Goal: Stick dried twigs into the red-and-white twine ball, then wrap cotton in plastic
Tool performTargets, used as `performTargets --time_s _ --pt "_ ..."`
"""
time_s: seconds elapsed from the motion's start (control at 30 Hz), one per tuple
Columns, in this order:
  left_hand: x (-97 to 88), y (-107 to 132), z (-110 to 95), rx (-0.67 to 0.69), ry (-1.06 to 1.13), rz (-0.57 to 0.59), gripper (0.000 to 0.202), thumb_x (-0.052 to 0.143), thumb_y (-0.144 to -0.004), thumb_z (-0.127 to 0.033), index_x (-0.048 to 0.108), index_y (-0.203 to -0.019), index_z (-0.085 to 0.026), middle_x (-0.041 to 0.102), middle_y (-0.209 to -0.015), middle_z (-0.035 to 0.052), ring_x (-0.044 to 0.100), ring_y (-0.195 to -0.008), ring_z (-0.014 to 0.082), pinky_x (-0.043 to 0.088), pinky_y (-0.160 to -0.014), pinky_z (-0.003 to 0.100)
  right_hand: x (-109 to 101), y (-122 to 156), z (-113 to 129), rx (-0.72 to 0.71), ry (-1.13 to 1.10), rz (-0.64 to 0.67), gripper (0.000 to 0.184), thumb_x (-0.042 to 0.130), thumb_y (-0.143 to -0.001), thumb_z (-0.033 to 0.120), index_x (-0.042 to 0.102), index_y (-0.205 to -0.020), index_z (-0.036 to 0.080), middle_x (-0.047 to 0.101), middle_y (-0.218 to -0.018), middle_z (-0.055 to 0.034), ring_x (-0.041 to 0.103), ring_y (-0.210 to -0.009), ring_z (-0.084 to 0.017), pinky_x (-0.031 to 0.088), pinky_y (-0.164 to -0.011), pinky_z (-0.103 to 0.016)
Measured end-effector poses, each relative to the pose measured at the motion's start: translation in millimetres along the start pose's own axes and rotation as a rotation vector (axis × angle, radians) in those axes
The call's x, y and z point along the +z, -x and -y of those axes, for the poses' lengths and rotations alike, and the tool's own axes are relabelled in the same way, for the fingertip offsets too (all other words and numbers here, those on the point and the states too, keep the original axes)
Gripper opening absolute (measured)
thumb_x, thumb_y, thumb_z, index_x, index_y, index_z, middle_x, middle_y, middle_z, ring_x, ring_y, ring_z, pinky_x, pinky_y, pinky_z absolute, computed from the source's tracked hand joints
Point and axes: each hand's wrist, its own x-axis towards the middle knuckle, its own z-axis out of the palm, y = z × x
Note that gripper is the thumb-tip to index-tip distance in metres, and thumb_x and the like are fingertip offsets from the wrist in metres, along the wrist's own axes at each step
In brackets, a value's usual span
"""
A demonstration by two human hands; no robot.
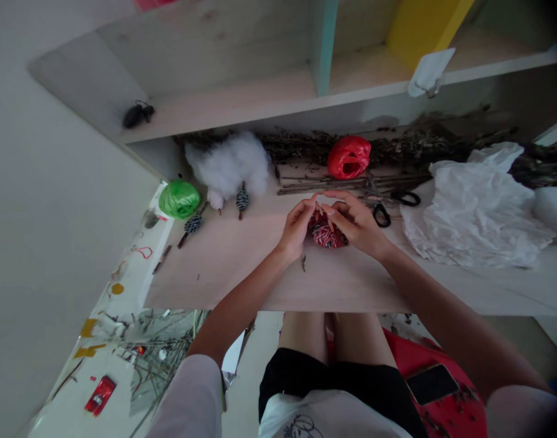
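Note:
A ball of red-and-white striped yarn (326, 234) lies on the pale wooden desk (242, 267), under my two hands. My left hand (298, 225) hovers over its left side with the fingers pinched together. My right hand (355, 220) rests over its right side, fingers curled and pinching near the left fingertips. What sits between the fingertips is too small to make out, perhaps a strand of the yarn. Two small sticks wound with black-and-white yarn (242, 201) lie to the left.
White stuffing (230, 161), a green bag (179, 199), a red bag (349, 156), dry twigs (351, 182), black scissors (392, 207) and a white plastic sheet (477, 207) crowd the desk's back. A phone (432, 383) lies on a red seat by my legs.

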Motion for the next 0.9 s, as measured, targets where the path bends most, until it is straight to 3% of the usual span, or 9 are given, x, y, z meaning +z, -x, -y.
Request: performTargets --time_s 0.67,0.9 --pt "0.0 -0.1 0.8 0.019 -0.020 0.012 0.039 0.069 -0.074 -0.054 0.055 -0.064 -0.019 0.043 -0.063 -0.0036 0.041 -0.062 0.0096 0.039 -0.077 0.026 0.0 -0.3 -0.8 -0.002 -0.017 -0.006 0.040 0.060 -0.086 0.049 0.050 -0.114 0.022 0.049 -0.057 0.0067 0.045 -0.051 -0.010 0.032 -0.046 -0.024" --pt "0.7 0.5 1.1 0.006 -0.038 0.003 0.037 0.066 -0.076 -0.053 0.056 -0.065 -0.019 0.043 -0.063 -0.0033 0.041 -0.061 0.0101 0.037 -0.069 0.025 -0.2 0.2 -1.3 0.001 -0.018 -0.013 0.040 0.060 -0.085 0.050 0.051 -0.114 0.024 0.049 -0.058 0.0061 0.046 -0.053 -0.011 0.036 -0.050 -0.025"
